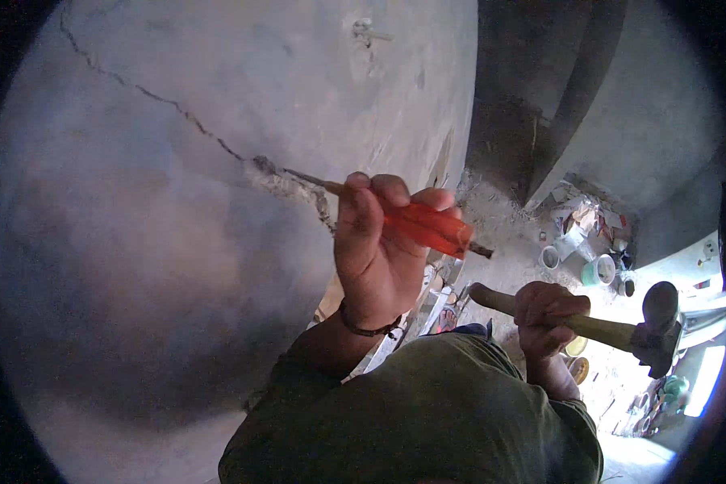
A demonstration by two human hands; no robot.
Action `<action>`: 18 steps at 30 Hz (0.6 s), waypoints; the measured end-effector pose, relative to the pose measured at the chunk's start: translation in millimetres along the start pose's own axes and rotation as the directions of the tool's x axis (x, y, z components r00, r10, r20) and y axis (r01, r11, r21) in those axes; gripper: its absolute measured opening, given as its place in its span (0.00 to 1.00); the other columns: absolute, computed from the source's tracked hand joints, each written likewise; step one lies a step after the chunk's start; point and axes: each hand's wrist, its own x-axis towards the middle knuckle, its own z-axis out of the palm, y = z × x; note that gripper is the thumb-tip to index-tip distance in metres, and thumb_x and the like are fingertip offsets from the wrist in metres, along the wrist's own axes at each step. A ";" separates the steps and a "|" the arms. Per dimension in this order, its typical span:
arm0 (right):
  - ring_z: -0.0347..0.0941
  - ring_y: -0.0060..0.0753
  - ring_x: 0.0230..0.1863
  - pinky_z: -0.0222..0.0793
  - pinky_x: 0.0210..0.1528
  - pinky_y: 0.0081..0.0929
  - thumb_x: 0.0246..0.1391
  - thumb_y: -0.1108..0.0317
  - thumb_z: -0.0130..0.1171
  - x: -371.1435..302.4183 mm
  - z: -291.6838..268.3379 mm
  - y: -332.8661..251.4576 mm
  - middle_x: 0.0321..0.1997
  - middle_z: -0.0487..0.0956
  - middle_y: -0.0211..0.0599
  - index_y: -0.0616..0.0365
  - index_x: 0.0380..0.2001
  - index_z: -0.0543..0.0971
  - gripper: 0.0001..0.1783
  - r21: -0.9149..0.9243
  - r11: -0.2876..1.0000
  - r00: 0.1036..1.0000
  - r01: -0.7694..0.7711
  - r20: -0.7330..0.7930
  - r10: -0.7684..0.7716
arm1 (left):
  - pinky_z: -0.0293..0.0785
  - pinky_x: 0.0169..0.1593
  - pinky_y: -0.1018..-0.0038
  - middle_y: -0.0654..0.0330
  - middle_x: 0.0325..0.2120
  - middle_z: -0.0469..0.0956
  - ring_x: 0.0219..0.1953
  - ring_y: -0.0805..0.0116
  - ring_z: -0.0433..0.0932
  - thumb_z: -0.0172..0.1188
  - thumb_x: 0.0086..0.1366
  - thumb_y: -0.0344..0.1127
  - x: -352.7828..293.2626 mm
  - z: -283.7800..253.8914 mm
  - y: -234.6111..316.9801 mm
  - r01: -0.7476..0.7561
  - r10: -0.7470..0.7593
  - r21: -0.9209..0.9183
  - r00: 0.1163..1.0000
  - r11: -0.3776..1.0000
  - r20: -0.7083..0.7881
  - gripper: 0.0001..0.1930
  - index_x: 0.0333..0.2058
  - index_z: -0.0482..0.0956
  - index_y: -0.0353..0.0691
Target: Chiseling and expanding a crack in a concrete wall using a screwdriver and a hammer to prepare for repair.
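Observation:
My left hand (383,262) is wrapped round a screwdriver (434,229) with a see-through red handle. Its thin shaft points up and left, and the tip is at a chipped patch (278,179) of the grey plaster wall (129,250). From that patch a jagged crack (189,117) runs toward the upper left. A dark metal end sticks out of the handle's back. Lower right, my right hand (547,313) grips a hammer (605,329) by its wooden handle. The hammer's dark head is apart from the screwdriver, off to the right.
A short stub (373,34) juts from the wall above the crack. Far below, buckets (598,270) and a heap of debris (582,216) lie on the floor (492,211). A green object (675,387) and other clutter are at the lower right.

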 end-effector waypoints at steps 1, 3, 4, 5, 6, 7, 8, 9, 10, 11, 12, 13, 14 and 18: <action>0.62 0.25 0.10 0.61 0.13 0.25 0.53 0.45 0.55 -0.2 -1.3 3.7 0.13 0.65 0.30 0.54 0.31 0.64 0.23 -0.047 0.998 0.999 0.042 -0.001 -0.043 | 0.78 0.37 0.53 0.64 0.38 0.72 0.44 0.50 0.76 0.39 0.70 0.45 0.3 0.7 -2.2 -0.012 0.012 0.000 1.000 1.000 -0.017 0.12 0.43 0.67 0.48; 0.61 0.25 0.09 0.59 0.12 0.24 0.54 0.43 0.53 5.4 -2.4 6.4 0.12 0.65 0.29 0.54 0.31 0.64 0.24 -0.130 0.989 0.996 0.072 0.062 -0.064 | 0.78 0.38 0.53 0.64 0.38 0.72 0.44 0.51 0.76 0.40 0.69 0.45 2.8 -3.1 2.9 -0.002 0.002 -0.015 1.000 1.000 0.003 0.12 0.43 0.67 0.48; 0.61 0.25 0.09 0.59 0.12 0.24 0.54 0.43 0.53 5.2 -2.9 6.8 0.12 0.65 0.29 0.54 0.31 0.64 0.24 -0.145 0.986 0.996 0.077 0.057 -0.070 | 0.78 0.39 0.53 0.64 0.38 0.72 0.44 0.51 0.75 0.40 0.69 0.45 4.2 -4.8 5.2 -0.008 0.008 -0.018 1.000 1.000 0.017 0.12 0.43 0.67 0.47; 0.63 0.27 0.10 0.62 0.14 0.26 0.53 0.45 0.55 3.1 -4.3 9.7 0.14 0.68 0.32 0.56 0.29 0.66 0.23 -0.051 0.994 0.993 0.095 0.069 -0.092 | 0.77 0.41 0.53 0.64 0.37 0.71 0.45 0.53 0.75 0.40 0.69 0.44 4.9 -4.3 4.2 -0.041 0.041 0.024 0.999 0.999 0.004 0.11 0.42 0.67 0.46; 0.66 0.30 0.12 0.66 0.16 0.28 0.52 0.47 0.57 0.0 -5.4 12.9 0.16 0.71 0.35 0.57 0.27 0.67 0.22 0.043 0.993 0.990 0.114 0.080 -0.117 | 0.77 0.41 0.53 0.64 0.37 0.71 0.45 0.53 0.75 0.40 0.69 0.44 5.4 -3.1 5.0 -0.030 0.030 0.012 0.999 0.999 0.012 0.11 0.42 0.67 0.46; 0.71 0.33 0.20 0.70 0.25 0.33 0.51 0.52 0.58 -9.7 -8.3 20.0 0.18 0.73 0.36 0.58 0.29 0.70 0.19 0.093 0.987 0.987 0.134 0.080 -0.142 | 0.77 0.42 0.53 0.64 0.37 0.71 0.46 0.54 0.75 0.40 0.69 0.44 5.9 -2.1 6.1 -0.037 0.037 0.020 0.999 0.999 0.008 0.11 0.42 0.67 0.46; 0.71 0.33 0.20 0.70 0.25 0.33 0.51 0.52 0.58 -21.7 -18.2 22.6 0.18 0.73 0.36 0.58 0.29 0.70 0.19 0.089 0.987 0.987 0.134 0.080 -0.141 | 0.76 0.43 0.53 0.65 0.37 0.71 0.46 0.55 0.74 0.40 0.70 0.44 5.5 -1.6 5.5 -0.050 0.051 0.036 0.999 0.998 -0.004 0.11 0.42 0.67 0.46; 0.73 0.34 0.27 0.69 0.31 0.34 0.50 0.54 0.59 -34.1 -33.7 21.7 0.23 0.74 0.36 0.59 0.31 0.71 0.18 -0.191 0.977 0.956 -0.090 0.258 0.139 | 0.76 0.43 0.53 0.65 0.37 0.71 0.46 0.56 0.75 0.40 0.70 0.43 6.9 -0.4 4.2 -0.054 0.054 0.003 0.999 0.999 0.005 0.11 0.41 0.67 0.46; 0.74 0.35 0.34 0.69 0.38 0.35 0.49 0.56 0.59 -43.0 -47.2 18.0 0.27 0.76 0.36 0.60 0.34 0.73 0.18 -0.481 0.842 0.830 -0.245 0.345 0.438 | 0.76 0.43 0.53 0.65 0.37 0.71 0.46 0.56 0.75 0.40 0.70 0.43 4.0 4.5 4.1 -0.060 0.060 0.003 0.998 0.998 0.000 0.11 0.41 0.67 0.46; 0.72 0.33 0.43 0.65 0.44 0.32 0.46 0.56 0.60 -48.4 -58.3 22.4 0.39 0.76 0.37 0.61 0.39 0.73 0.22 -0.501 0.850 0.755 -0.161 0.492 0.433 | 0.76 0.43 0.53 0.65 0.37 0.71 0.46 0.56 0.75 0.40 0.70 0.44 4.3 5.6 3.0 -0.063 0.063 0.009 0.998 0.998 0.005 0.11 0.42 0.67 0.46; 0.72 0.33 0.43 0.65 0.44 0.32 0.46 0.56 0.60 -41.9 -51.1 18.4 0.39 0.76 0.37 0.61 0.39 0.73 0.22 -0.486 0.860 0.755 -0.159 0.501 0.423 | 0.76 0.43 0.53 0.65 0.37 0.71 0.46 0.56 0.75 0.40 0.70 0.44 6.2 5.7 4.0 -0.076 0.076 0.027 0.997 0.997 0.009 0.11 0.42 0.67 0.46; 0.69 0.32 0.30 0.64 0.31 0.30 0.52 0.54 0.55 -31.7 -39.7 5.8 0.28 0.74 0.38 0.60 0.31 0.72 0.18 -0.505 0.852 0.850 -0.134 0.383 0.361 | 0.76 0.41 0.53 0.65 0.37 0.71 0.45 0.57 0.75 0.39 0.70 0.44 4.4 0.4 3.5 -0.072 0.072 0.005 0.997 0.997 0.010 0.12 0.42 0.67 0.46; 0.65 0.30 0.16 0.62 0.18 0.28 0.57 0.51 0.51 -26.3 -31.4 1.9 0.16 0.71 0.39 0.59 0.23 0.71 0.21 -0.526 0.843 0.922 -0.117 0.258 0.289 | 0.76 0.41 0.53 0.65 0.37 0.71 0.45 0.57 0.75 0.39 0.70 0.44 4.9 0.2 4.2 -0.091 0.091 0.024 0.996 0.996 0.007 0.12 0.42 0.67 0.46; 0.66 0.28 0.13 0.62 0.15 0.29 0.54 0.45 0.54 -3.2 -5.2 -4.4 0.13 0.70 0.32 0.55 0.17 0.70 0.25 -0.019 0.998 0.998 0.066 -0.023 -0.066 | 0.75 0.42 0.53 0.65 0.37 0.72 0.46 0.57 0.75 0.39 0.70 0.44 7.0 -1.4 1.0 -0.089 0.089 0.024 0.996 0.996 0.023 0.12 0.43 0.68 0.46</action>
